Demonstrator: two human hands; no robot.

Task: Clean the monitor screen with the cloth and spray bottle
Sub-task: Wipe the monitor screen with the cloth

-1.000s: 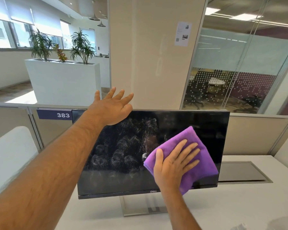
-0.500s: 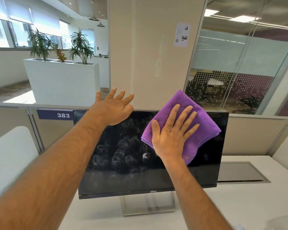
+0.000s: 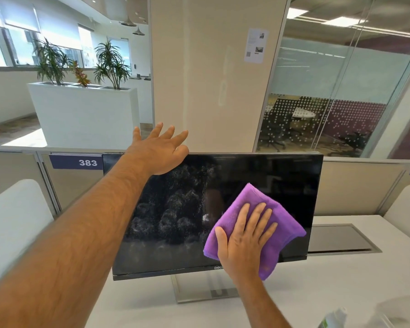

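Observation:
A black monitor (image 3: 282,183) stands on a white desk (image 3: 341,280), its screen speckled with spray droplets on the left half and dark on the right. My right hand (image 3: 244,240) lies flat on a folded purple cloth (image 3: 279,223), pressing it against the lower right part of the screen. My left hand (image 3: 159,152) rests on the monitor's top edge near the left corner, fingers spread and holding nothing. The top of a spray bottle (image 3: 333,319) shows blurred at the bottom right edge.
A low partition (image 3: 355,185) with a "383" label (image 3: 77,162) runs behind the desk. White chair backs (image 3: 12,221) flank both sides. A grey cable hatch (image 3: 341,237) lies in the desk right of the monitor. A pillar, planters and glass walls stand beyond.
My right hand swept the cloth up to the screen's top edge, then back down to the lower right. The right half looks wiped. My left hand stayed on the top edge.

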